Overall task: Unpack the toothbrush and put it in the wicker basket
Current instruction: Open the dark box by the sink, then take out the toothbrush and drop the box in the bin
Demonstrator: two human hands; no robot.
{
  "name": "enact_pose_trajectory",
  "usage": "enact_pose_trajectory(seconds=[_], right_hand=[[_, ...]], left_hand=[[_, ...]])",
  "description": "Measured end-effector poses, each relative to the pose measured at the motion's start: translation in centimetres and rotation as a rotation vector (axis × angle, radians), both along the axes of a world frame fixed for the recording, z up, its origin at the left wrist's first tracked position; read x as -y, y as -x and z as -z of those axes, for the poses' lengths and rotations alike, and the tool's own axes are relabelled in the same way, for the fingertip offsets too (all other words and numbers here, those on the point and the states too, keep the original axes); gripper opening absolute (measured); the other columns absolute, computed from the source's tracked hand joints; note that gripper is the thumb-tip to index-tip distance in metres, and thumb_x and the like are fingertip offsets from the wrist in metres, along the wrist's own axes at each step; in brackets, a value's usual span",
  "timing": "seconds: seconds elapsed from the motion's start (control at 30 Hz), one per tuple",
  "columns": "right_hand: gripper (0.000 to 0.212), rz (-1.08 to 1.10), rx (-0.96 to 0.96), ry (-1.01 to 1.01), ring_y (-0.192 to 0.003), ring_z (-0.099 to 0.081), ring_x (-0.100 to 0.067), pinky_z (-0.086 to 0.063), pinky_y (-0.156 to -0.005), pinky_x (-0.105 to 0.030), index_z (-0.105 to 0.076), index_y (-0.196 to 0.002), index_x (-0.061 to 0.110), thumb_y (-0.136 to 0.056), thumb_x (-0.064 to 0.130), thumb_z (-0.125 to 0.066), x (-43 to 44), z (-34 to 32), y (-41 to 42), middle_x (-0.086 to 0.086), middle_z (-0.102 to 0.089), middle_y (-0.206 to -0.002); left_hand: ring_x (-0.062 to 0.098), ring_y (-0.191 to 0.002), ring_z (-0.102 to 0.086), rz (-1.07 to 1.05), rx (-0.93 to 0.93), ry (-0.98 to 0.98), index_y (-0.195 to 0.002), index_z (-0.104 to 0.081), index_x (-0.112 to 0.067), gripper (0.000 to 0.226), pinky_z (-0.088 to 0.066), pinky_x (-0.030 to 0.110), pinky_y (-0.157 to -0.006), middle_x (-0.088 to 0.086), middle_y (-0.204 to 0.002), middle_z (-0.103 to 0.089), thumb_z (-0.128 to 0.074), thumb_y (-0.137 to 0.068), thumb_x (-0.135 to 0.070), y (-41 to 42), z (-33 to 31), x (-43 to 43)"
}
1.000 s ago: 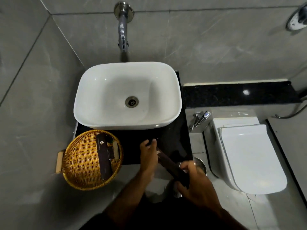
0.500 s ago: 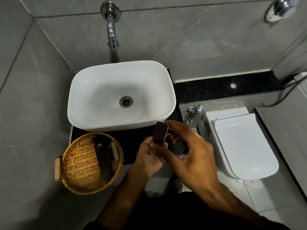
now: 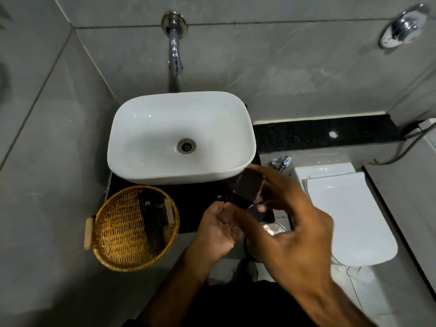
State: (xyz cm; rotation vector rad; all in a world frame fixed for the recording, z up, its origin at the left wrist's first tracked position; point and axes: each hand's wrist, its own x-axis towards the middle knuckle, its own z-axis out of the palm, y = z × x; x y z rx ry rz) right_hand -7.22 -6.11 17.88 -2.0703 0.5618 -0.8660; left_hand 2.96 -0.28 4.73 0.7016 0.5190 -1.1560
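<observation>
A single head-worn camera looks steeply down from above, facing the tiled wall. The white sink [image 3: 181, 138] sits mid-frame, the toilet [image 3: 349, 215] to the right, and both hands are nearest the lens.

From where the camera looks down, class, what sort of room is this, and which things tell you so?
Almost certainly a bathroom: a white basin under a wall tap, a toilet beside it, and grey tiled walls.

Grey tile walls [image 3: 271, 67], white sink [image 3: 153, 128], toilet [image 3: 349, 208], dim light
</observation>
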Motion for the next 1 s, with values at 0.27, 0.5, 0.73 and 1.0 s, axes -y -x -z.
enact_pose_trajectory(seconds=[0.27,0.5,0.73,1.0], right_hand=[[0.059,0.004,-0.032,-0.008,-0.095,-0.073,0.0,-0.057,-0.082,-0.016,-0.061,-0.136,0.039,-0.081,0.045,-0.084,-0.5,0.0,1.5,0.022,-0.073,-0.112],[0.062,0.043,0.309,-0.043,-0.102,-0.07,-0.005,-0.056,-0.09,-0.019,-0.05,-0.143,0.02,-0.089,0.028,-0.079,1.6,-3.0,3.5,0.018,-0.062,-0.13],[0.053,-0.025,0.085,-0.428,-0.102,-0.074,-0.013,-0.057,-0.087,-0.02,-0.048,-0.123,0.033,-0.08,0.026,-0.079,1.8,3.6,7.5,0.003,-0.076,-0.112],[0.053,-0.375,-0.815,-0.373,-0.094,-0.067,0.001,-0.061,-0.084,-0.021,-0.048,-0.114,0.068,-0.064,0.072,-0.067,4.2,13.8,10.3,0.032,-0.065,-0.099]], left_hand=[[0.02,-0.092,-0.065,0.062,-0.013,0.005,-0.107,-0.065,-0.01,0.024,-0.049,0.028,-0.096,0.007,-0.094,-0.066,-0.059,-0.087,-0.021,1.4,1.7,-0.3],[0.005,-0.029,-0.045,0.03,-0.244,-0.112,-0.068,-0.05,-0.012,0.04,-0.031,0.009,-0.026,-0.001,-0.049,-0.049,-0.04,-0.102,-0.029,0.9,2.8,-0.1],[0.005,-0.027,-0.041,-0.069,-0.235,-0.226,-0.065,-0.044,-0.017,0.036,-0.029,0.012,-0.027,-0.003,-0.039,-0.045,-0.038,-0.1,-0.022,1.9,2.2,1.0],[0.004,-0.028,-0.036,0.032,-0.05,-0.305,-0.063,-0.04,-0.022,0.042,-0.03,0.016,-0.036,-0.006,-0.045,-0.04,-0.037,-0.101,-0.038,3.5,0.5,4.1]])
